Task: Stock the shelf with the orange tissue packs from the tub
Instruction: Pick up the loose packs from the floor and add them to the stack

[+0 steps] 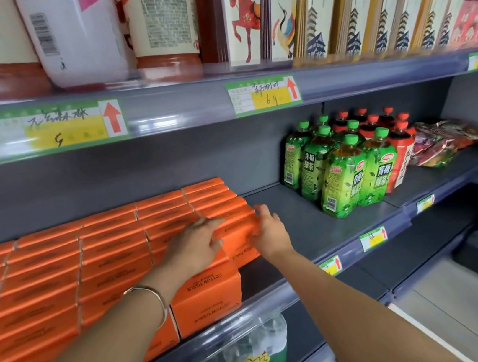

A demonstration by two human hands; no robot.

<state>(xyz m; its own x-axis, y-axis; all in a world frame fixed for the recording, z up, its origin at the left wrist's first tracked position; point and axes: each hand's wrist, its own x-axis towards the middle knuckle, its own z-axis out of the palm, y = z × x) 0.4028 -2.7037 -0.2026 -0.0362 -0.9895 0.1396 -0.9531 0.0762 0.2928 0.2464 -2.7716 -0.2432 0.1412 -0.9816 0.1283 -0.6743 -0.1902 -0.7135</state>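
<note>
Head view: both hands are on one orange tissue pack (237, 233) at the right end of the orange block that fills the left part of the middle shelf (306, 226). The left hand (197, 242), with a bangle (153, 296) on its wrist, lies flat on the pack's top with the fingers stretched out and the thumb down on the near face. The right hand (267, 232) sets its fingers against the pack's right end. Neither hand seems curled round it; they look to be pressing and squaring it rather than carrying it. The pack sits on top of other packs, level with the row to its left. The tub is out of view.

The step in hand appears to be seating this pack flush with the stack. Next, I would judge, comes letting go, then reaching back to the tub for another pack. Bare shelf lies to the right, between the block and the green tea bottles (341, 171), so new packs can start a fresh column there, close against the stack and well short of the bottles. A wrapped case of bottled water (242, 357) sits on the shelf below.
</note>
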